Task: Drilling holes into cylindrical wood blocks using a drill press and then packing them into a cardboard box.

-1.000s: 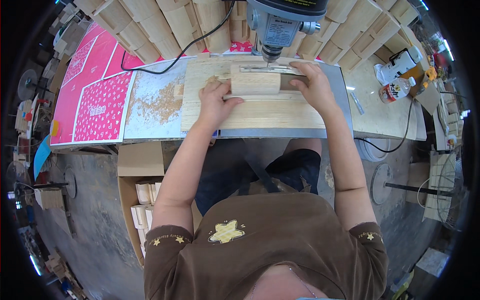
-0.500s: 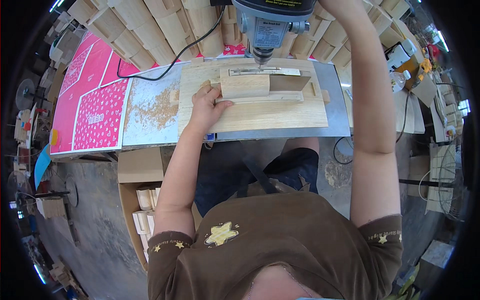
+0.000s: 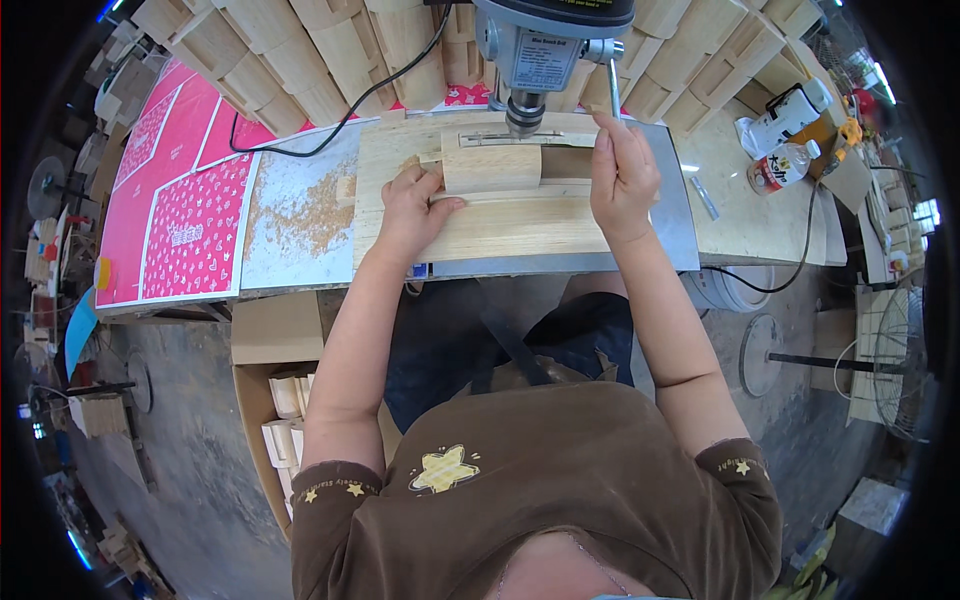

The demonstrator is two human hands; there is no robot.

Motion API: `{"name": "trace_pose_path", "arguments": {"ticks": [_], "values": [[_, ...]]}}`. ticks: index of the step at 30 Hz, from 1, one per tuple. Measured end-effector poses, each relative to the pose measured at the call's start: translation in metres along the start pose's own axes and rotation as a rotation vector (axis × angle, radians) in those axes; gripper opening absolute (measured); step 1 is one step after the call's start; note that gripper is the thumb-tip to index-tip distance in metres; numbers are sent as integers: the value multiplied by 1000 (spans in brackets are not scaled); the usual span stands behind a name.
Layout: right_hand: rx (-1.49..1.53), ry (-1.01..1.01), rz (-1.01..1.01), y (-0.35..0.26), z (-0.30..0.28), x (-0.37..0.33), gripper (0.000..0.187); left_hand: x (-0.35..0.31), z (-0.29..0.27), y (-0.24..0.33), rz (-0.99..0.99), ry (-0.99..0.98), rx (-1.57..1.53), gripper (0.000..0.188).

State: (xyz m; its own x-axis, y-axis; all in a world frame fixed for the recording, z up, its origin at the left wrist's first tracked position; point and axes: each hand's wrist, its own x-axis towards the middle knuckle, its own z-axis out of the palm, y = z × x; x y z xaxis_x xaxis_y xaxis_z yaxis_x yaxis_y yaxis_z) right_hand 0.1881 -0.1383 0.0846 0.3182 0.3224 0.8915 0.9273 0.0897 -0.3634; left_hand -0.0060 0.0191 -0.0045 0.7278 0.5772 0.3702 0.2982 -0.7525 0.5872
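A pale curved wooden block (image 3: 491,169) lies in a wooden jig board (image 3: 520,225) below a bench drill (image 3: 548,60). My left hand (image 3: 412,208) grips the block's left end, thumb along the near side. My right hand (image 3: 625,178) is closed round the drill's metal feed lever (image 3: 614,90), to the right of the block. The drill chuck (image 3: 525,113) is lowered over the block's far edge, beside a metal strip; the bit's tip is hard to make out.
Stacked wooden pieces (image 3: 400,50) line the back. Sawdust (image 3: 315,215) covers the metal plate at left, beside a pink patterned sheet (image 3: 195,235). A black cable (image 3: 330,148) crosses there. A bottle (image 3: 784,167) and a marker (image 3: 705,198) are at right. A cardboard box (image 3: 255,420) holds wooden pieces below.
My right hand has come down toward me from the upper right, with the feed lever swung down. The chuck has dropped closer to the block. My left hand keeps its place.
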Motion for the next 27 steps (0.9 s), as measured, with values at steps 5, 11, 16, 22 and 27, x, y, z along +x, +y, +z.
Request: {"name": "trace_pose_path", "arguments": {"ticks": [5, 11, 16, 22, 27], "values": [[-18, -35, -116, -10, -19, 24, 9, -7, -4, -6, 6, 5, 7, 41], [-258, -181, 120, -3, -6, 182, 27, 0, 8, 6, 87, 54, 92, 42], [-233, -368, 198, 1, -4, 193, 35, 9, 23, 37, 56, 72, 78, 31], [-150, -262, 30, -42, -39, 92, 17, -1, 12, 28, -1, 29, 86, 34], [9, -23, -24, -17, -13, 14, 6, 8, 17, 37, 14, 10, 80, 35]]}}
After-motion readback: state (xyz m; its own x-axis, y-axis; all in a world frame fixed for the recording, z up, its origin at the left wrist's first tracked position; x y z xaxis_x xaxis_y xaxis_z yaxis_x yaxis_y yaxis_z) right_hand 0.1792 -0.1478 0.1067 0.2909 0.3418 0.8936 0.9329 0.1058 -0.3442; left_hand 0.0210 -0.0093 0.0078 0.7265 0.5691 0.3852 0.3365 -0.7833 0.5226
